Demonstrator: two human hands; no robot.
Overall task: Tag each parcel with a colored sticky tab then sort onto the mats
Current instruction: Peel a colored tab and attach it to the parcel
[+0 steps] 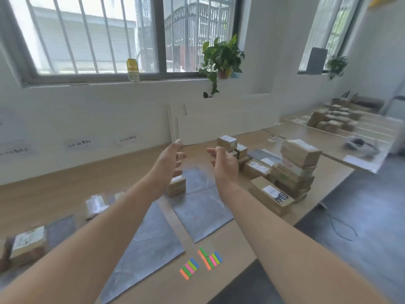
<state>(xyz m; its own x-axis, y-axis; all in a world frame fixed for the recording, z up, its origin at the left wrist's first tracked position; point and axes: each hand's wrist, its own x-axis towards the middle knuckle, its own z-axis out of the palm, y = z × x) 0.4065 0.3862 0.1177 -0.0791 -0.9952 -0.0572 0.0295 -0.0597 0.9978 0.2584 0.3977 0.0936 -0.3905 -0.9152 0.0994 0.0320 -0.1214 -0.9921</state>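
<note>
Parcels (295, 170) mostly piled in an uneven brown stack right of centre, one long box (270, 195) lying flat just in front of it, white label up. A few smaller boxes (228, 142) clustered further back, just behind the right hand (225, 163). One small parcel (176, 186) sitting at the far left corner of the middle grey mat (203, 207), partly hidden by the left wrist. Another grey mat (146, 244) lower down, just beside the first, with a strip of bare wood between them. Lower left of the frame: a labelled box (27, 242) by a darker mat (60, 231), on it or beside it, can't tell. Also a clear-wrapped packet (96, 204) a bit above, all pretty blurry.

Sticky tabs (190, 267) in two little fans, orange, green, pink and blue, lying on the wooden table (65, 183) near its front edge, bottom centre.

Left hand (169, 159) and right hand both raised mid-frame, palms roughly facing each other, fingers loose and spread wide, gripping nothing. Clear gap between the two.

Background stuff: potted plant (221, 58) and a yellow can (133, 70) up on the windowsill (109, 81), more boxes (333, 121) on a second table (311, 137) at upper right.
</note>
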